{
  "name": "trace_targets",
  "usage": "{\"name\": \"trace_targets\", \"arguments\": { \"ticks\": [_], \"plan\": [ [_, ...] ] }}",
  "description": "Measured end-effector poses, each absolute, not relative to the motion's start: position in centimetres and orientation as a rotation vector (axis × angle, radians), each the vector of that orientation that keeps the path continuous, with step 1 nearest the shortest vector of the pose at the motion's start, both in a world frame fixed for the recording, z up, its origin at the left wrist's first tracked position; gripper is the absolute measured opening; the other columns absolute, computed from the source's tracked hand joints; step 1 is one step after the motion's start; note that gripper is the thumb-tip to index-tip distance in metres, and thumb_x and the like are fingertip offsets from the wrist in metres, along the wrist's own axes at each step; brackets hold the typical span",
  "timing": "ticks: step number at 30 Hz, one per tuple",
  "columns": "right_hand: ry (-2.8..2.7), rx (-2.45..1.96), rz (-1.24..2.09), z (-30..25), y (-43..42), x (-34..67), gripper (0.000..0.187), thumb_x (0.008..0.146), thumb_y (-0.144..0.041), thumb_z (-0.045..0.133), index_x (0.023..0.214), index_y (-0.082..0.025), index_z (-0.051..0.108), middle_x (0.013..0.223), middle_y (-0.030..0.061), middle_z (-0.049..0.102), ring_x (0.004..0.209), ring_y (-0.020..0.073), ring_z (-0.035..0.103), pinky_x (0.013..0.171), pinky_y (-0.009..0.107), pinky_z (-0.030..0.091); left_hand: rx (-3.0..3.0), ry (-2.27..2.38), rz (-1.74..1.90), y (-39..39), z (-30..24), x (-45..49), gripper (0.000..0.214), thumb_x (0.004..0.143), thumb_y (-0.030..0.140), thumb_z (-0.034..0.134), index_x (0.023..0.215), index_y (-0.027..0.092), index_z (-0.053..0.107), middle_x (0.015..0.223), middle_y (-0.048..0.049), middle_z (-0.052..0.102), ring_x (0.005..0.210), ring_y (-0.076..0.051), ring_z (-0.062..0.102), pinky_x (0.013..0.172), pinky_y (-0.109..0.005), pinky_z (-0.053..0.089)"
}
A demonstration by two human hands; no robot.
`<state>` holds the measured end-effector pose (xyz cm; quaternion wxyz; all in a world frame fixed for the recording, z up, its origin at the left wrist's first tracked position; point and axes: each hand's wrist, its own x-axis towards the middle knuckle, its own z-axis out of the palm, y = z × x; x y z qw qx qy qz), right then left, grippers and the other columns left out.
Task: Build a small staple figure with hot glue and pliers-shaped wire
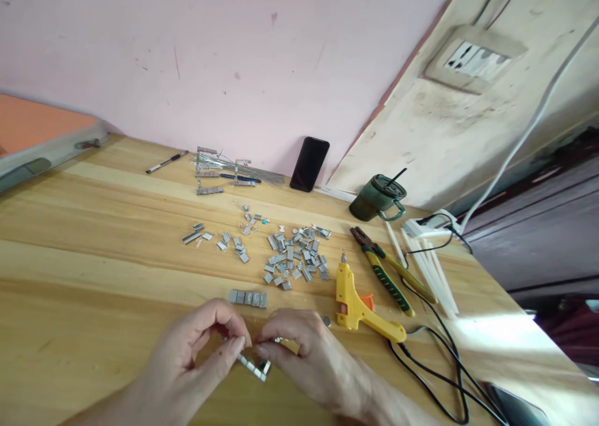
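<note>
My left hand (206, 345) pinches one end of a short strip of joined silver metal pieces (253, 367) between thumb and forefinger. On its right, my right hand (299, 345) is closed, thumb against forefinger, with a small shiny metal bit at the fingertips, close to the strip. Most of that bit is hidden by the fingers. Just beyond both hands lies a flat row of grey metal clips (248, 299). Farther back, a loose heap of small silver clips (297, 254) is spread on the wooden table (93, 257).
Right of the hands lie a yellow glue gun (350, 304), green-and-yellow pliers (386, 276), white glue sticks (435, 276) and black cables. At the back are a phone (309, 164), a green mug (377, 198), wires (262, 171), assembled metal pieces (209, 191) and a pen (166, 162).
</note>
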<state>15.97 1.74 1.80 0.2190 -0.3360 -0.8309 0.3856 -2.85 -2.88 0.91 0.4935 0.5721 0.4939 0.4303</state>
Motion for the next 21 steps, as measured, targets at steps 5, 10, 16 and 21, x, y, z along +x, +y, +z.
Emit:
{"name": "trace_targets", "arguments": {
  "ticks": [5,10,16,21],
  "plan": [
    [-2.170,-0.983,1.064,2.0,2.4,16.9,0.011,0.083,-0.017,0.059,0.080,-0.019,0.070,0.070,0.0009,0.068,0.064,0.0136,0.062,0.063,0.024,0.048,1.576,1.325,0.988,-2.4,1.8,-3.5,0.012,0.085,0.027,0.051,0.078,0.024,0.060,0.072,0.0015,0.061,0.069,-0.016,0.060,0.063,-0.024,0.049],
    [-2.122,-1.022,1.037,2.8,3.0,17.9,0.011,0.083,-0.015,0.058,0.079,-0.019,0.068,0.070,0.0007,0.067,0.064,0.0129,0.060,0.060,0.023,0.047,2.312,1.238,0.623,-1.6,0.5,-3.7,0.015,0.080,0.010,0.053,0.074,0.021,0.062,0.074,-0.0010,0.064,0.068,-0.017,0.060,0.061,-0.026,0.046],
    [-2.144,-1.019,1.041,3.1,3.0,18.1,0.011,0.083,-0.014,0.058,0.079,-0.018,0.068,0.071,0.0005,0.067,0.066,0.0125,0.061,0.062,0.022,0.046,2.706,1.193,0.263,-1.7,-1.7,-2.7,0.017,0.070,0.003,0.059,0.074,0.019,0.064,0.077,-0.0056,0.066,0.065,-0.021,0.062,0.056,-0.029,0.044],
    [-2.138,-1.038,1.086,2.9,3.1,17.9,0.011,0.083,-0.015,0.058,0.080,-0.018,0.068,0.073,0.0006,0.067,0.068,0.0121,0.060,0.063,0.022,0.045,2.404,1.173,0.330,-1.8,-0.6,-3.2,0.020,0.073,0.001,0.055,0.074,0.019,0.065,0.078,-0.0030,0.066,0.068,-0.018,0.062,0.060,-0.025,0.044]
  ]
}}
